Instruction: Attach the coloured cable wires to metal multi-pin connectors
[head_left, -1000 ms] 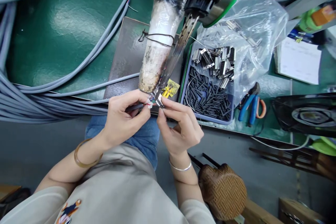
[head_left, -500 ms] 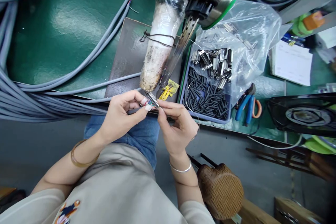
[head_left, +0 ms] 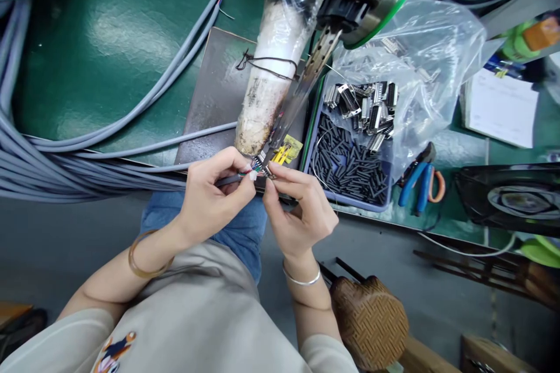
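Note:
At the bench edge, my left hand (head_left: 213, 189) pinches a grey cable's thin coloured wires (head_left: 257, 173) between thumb and forefinger. My right hand (head_left: 301, 204) has its thumb and fingertips closed at the end of a small metal multi-pin connector (head_left: 261, 158), right by the wires. The connector is partly hidden by the fingers and lies just under the end of the soldering iron (head_left: 301, 84). Beside the iron, a wrapped white pipe (head_left: 265, 99) reaches down close to my fingers. A small yellow piece (head_left: 283, 151) sits just beyond my right fingertips.
To the right, a blue tray (head_left: 374, 206) holds black sleeves (head_left: 350, 166) and loose connectors (head_left: 371, 111), with a plastic bag (head_left: 437, 46) over its back. Blue-handled cutters (head_left: 423, 186) and a fan (head_left: 516, 195) lie further right. Grey cables (head_left: 87, 175) fill the left edge.
The connector has shifted slightly right and turned, with more of the coloured wires showing. Both hands stay closed near the iron's end. The view has moved slightly.

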Demonstrator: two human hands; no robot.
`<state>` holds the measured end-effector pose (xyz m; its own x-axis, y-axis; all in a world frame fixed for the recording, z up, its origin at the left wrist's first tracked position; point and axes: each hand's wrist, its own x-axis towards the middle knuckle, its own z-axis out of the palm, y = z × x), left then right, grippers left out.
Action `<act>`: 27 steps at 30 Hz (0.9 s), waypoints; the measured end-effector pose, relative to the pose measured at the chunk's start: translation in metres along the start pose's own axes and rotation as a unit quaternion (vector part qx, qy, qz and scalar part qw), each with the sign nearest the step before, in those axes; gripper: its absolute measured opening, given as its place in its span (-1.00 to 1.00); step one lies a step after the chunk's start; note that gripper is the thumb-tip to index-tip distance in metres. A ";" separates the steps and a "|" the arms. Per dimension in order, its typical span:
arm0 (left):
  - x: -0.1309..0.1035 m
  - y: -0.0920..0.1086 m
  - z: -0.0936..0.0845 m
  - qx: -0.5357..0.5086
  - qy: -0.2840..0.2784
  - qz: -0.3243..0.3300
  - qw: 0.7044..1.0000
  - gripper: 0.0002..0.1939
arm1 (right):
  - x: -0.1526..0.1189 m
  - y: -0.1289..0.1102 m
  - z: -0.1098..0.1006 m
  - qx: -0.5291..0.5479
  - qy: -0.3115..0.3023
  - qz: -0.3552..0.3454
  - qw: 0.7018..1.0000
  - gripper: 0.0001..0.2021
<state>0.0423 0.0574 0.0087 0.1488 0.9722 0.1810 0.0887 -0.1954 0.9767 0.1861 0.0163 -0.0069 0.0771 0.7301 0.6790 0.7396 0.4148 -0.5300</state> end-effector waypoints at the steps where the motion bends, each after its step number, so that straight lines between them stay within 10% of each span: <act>1: 0.000 0.000 0.000 0.000 0.001 0.008 1.000 -0.87 | 0.001 0.000 0.000 0.002 0.000 -0.001 1.000 -0.80; 27: -0.001 0.002 -0.008 -0.130 -0.022 -0.130 0.983 -0.86 | -0.007 -0.004 0.002 0.017 -0.011 0.014 1.000 -0.83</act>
<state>0.0349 0.0573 0.0110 0.1981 0.9771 -0.0779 -0.1250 0.1040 0.9867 0.1816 0.0107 -0.0104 0.0826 0.7526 0.6532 0.7144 0.4122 -0.5654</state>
